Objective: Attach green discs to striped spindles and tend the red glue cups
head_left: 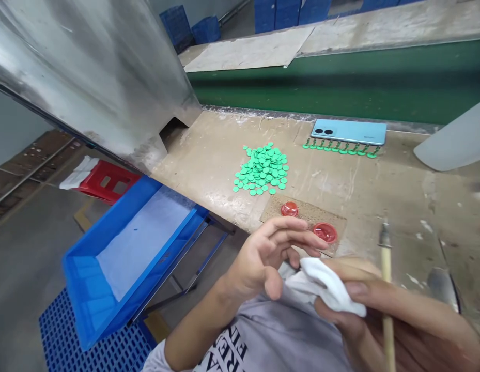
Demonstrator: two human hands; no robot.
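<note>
My left hand [268, 256] is raised with its fingers apart, holding nothing, just beside a white cloth [325, 284]. My right hand [373, 310] grips that cloth together with a thin wooden-handled tool [387, 268] that has a metal tip. Just beyond my fingers lies a brown cork mat [305, 214] bearing two red translucent caps [289, 208] [325, 232]. Farther off on the bench, a heap of green discs [261, 169] sits loose. A row of small green pieces [340, 150] lies along the lower edge of a pale blue smartphone [349, 132].
A stained beige workbench [208, 175] runs beneath a steel hood [92, 77], with a green conveyor belt [321, 88] behind it. To the left stand a blue crate [119, 253] lined with white and a red stool [108, 181]. A white plastic object [454, 142] lies at right.
</note>
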